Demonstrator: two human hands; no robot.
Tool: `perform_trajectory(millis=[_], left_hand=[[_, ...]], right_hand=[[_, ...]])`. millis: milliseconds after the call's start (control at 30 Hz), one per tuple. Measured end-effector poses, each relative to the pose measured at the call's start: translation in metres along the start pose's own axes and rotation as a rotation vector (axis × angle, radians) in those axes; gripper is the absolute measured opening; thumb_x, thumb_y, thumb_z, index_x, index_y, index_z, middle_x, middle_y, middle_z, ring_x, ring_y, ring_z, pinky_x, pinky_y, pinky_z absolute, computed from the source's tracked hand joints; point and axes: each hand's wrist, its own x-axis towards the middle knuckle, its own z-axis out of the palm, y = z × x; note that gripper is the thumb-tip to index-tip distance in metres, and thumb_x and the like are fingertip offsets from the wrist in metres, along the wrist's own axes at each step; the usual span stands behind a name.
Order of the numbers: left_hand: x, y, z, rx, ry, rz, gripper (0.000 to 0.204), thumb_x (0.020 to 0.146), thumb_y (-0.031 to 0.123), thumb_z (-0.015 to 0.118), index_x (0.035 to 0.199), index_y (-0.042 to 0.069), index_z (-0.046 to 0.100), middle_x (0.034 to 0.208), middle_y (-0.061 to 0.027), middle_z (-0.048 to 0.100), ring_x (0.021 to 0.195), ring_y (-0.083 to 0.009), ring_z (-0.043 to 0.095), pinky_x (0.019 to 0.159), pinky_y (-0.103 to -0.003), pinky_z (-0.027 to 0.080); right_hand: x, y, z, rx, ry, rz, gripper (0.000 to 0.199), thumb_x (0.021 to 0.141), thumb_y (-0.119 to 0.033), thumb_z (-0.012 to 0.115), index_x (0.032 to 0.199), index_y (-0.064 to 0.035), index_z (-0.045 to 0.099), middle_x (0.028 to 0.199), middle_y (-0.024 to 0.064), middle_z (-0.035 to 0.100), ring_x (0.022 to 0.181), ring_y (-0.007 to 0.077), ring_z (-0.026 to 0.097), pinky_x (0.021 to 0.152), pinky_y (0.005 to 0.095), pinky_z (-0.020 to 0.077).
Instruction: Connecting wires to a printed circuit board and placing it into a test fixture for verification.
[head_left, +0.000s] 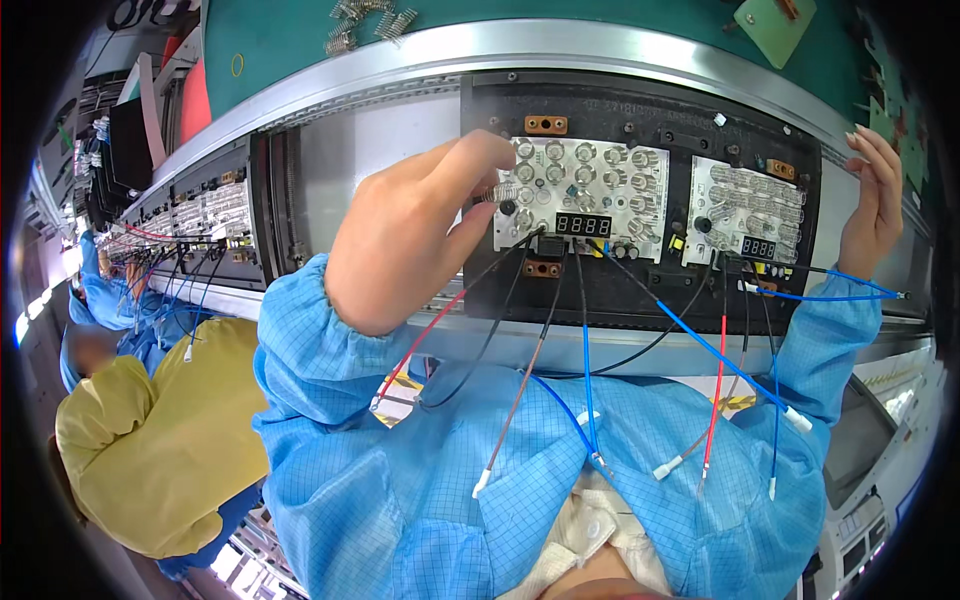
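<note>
So the big black fixture sits between the person's left hand and right hand. The bigger circuit board on it is right by the left fingertips, and the smaller board is nearer the right hand. Left wrist's bent, hand arching over the bigger board's left edge, thumb and fingers pinching what looks like a little coil spring. Right one's raised and empty-looking, fingers loosely curled upward, just past the fixture's right end.

The hands are bare, the blue coat has little squares and puffy sleeves, and the collar is cream.
</note>
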Motion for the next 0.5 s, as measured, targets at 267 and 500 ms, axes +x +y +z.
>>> perform_trajectory(millis=[267, 500], left_hand=[[0.003, 0.001, 0.009, -0.069, -0.025, -0.007, 0.024, 0.075, 0.002, 0.063, 0.098, 0.006, 0.053, 0.083, -0.0115, 0.061, 0.076, -0.03, 0.063, 0.063, -0.036, 0.05], [0.0, 0.001, 0.013, -0.064, 0.008, -0.049, 0.023, 0.076, 0.002, 0.061, 0.096, 0.005, 0.053, 0.082, -0.0122, 0.061, 0.074, -0.031, 0.062, 0.062, -0.037, 0.05]], right_hand=[[-0.002, -0.002, 0.0, -0.016, 0.018, -0.007, 0.024, 0.095, -0.006, 0.043, 0.108, -0.0008, 0.061, 0.118, 0.0136, 0.056, 0.104, 0.0213, 0.057, 0.079, 0.029, 0.0476], [-0.001, -0.006, 0.002, 0.002, 0.031, 0.005, 0.025, 0.095, -0.009, 0.043, 0.108, -0.0053, 0.064, 0.117, 0.0098, 0.058, 0.104, 0.0189, 0.058, 0.079, 0.0264, 0.0477]])
